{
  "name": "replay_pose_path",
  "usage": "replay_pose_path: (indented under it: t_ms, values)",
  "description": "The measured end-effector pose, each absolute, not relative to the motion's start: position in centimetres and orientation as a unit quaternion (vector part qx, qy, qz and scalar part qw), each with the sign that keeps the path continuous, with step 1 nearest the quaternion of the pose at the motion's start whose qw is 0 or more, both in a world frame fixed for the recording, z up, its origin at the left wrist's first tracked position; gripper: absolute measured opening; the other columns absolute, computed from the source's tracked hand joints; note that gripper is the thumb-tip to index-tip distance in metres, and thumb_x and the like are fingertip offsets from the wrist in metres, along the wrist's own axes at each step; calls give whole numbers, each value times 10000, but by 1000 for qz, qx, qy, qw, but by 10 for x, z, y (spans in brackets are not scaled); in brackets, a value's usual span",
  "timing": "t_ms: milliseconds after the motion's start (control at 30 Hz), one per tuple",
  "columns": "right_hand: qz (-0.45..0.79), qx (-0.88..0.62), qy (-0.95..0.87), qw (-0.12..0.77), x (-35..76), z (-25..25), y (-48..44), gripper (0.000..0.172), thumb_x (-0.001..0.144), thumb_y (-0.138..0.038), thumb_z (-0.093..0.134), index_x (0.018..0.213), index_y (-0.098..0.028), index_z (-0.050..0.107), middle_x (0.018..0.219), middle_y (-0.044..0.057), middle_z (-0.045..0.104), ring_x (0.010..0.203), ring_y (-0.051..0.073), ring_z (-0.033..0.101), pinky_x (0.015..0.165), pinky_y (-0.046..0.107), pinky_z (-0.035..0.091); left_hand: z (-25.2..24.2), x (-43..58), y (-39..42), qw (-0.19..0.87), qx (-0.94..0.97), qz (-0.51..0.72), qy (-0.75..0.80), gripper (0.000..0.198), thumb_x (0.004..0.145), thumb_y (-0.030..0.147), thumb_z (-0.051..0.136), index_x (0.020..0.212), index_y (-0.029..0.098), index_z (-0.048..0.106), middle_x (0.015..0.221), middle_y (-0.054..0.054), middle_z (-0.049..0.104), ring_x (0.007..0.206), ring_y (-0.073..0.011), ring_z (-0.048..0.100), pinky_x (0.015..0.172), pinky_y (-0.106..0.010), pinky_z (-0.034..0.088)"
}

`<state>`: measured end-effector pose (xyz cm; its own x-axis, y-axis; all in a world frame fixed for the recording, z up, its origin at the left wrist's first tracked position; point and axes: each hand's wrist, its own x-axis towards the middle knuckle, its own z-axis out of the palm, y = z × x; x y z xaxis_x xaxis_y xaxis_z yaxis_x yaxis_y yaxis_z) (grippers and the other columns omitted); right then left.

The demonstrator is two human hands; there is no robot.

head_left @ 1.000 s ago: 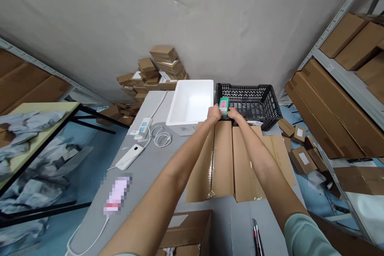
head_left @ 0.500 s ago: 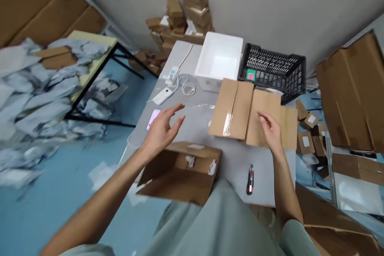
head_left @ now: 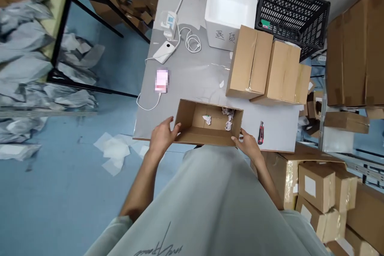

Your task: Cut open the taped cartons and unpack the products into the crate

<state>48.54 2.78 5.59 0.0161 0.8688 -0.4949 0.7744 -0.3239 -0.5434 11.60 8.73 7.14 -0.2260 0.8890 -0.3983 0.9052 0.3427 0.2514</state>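
An open cardboard box (head_left: 192, 134) sits at the near edge of the grey table (head_left: 195, 80), with a few crumpled paper scraps (head_left: 227, 113) inside. My left hand (head_left: 162, 136) grips its left end, fingers curled round the wall. At the right near corner my right hand (head_left: 247, 146) holds the box too. A small green and pink packet (head_left: 265, 24) lies in the black crate (head_left: 292, 14) at the far right.
Two sealed brown cartons (head_left: 267, 66) lie mid-table beside a white foam box (head_left: 231, 6). A red utility knife (head_left: 261, 133) lies right of the open box. A phone (head_left: 162, 80), charger and cables sit left. Stacked cartons fill the floor on the right.
The green packet left my hands and now lies in the crate. Both hands came back toward me and closed on the ends of the open box. The camera tilted down.
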Motion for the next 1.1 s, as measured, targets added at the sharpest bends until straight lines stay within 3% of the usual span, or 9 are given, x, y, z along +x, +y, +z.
replay_pose_path:
  t_ms: [67, 133, 400, 600, 733, 900, 1100]
  values:
    - [378, -725, -576, -15, 466, 57, 22, 397, 1154, -334, 564, 1503, -181, 675, 1278, 195, 862, 1150, 356, 845, 943, 393, 593, 72, 103, 87, 275, 592, -76, 754, 469, 1137, 443, 463, 1383, 182, 765, 1227, -205, 870, 1191, -425, 816, 987, -455, 588]
    - [354, -742, -568, -39, 445, 61, 17, 360, 1173, -269, 444, 1414, -160, 688, 1145, 193, 867, 1047, 349, 844, 872, 371, 545, 77, 84, 82, 272, 611, -103, 736, 459, 1165, 434, 399, 1238, 200, 788, 1078, -194, 872, 1110, -417, 825, 908, -420, 556]
    - [384, -716, -576, 85, 348, 61, 12, 242, 1131, -398, 445, 1088, -272, 648, 846, 61, 801, 792, 302, 750, 779, 352, 509, 89, -27, 46, 228, 592, -62, 771, 434, 1177, 427, 392, 1174, 218, 771, 1004, -193, 841, 1006, -426, 803, 800, -405, 466]
    - [370, -707, -593, 106, 299, 52, 8, 328, 1148, -428, 416, 1198, -258, 692, 997, 104, 857, 925, 324, 801, 855, 373, 547, 73, -68, 25, 233, 577, 5, 783, 403, 1166, 432, 421, 1152, 233, 772, 932, -159, 824, 962, -406, 790, 794, -397, 457]
    - [377, -704, -594, 98, 288, 48, 8, 363, 1136, -473, 453, 1217, -238, 718, 1040, 120, 871, 955, 319, 805, 888, 382, 573, 66, -72, 13, 276, 547, 43, 789, 342, 1130, 370, 492, 1242, 221, 779, 1062, -173, 854, 1068, -414, 797, 847, -401, 498]
    - [355, -713, -591, 132, 293, 50, 25, 498, 1121, -532, 531, 1461, -196, 670, 1398, 188, 841, 1034, 307, 830, 976, 411, 602, 66, -59, 1, 291, 528, 111, 790, 408, 1139, 360, 504, 1433, 177, 721, 1210, -191, 850, 1165, -397, 789, 905, -391, 513]
    - [393, -664, -631, 76, 305, 53, 33, 379, 1144, -532, 491, 1080, -251, 738, 906, 91, 842, 865, 306, 836, 833, 353, 588, 81, -40, -25, 254, 480, 120, 831, 403, 1175, 338, 391, 1083, 200, 758, 938, -149, 791, 924, -343, 762, 801, -371, 423]
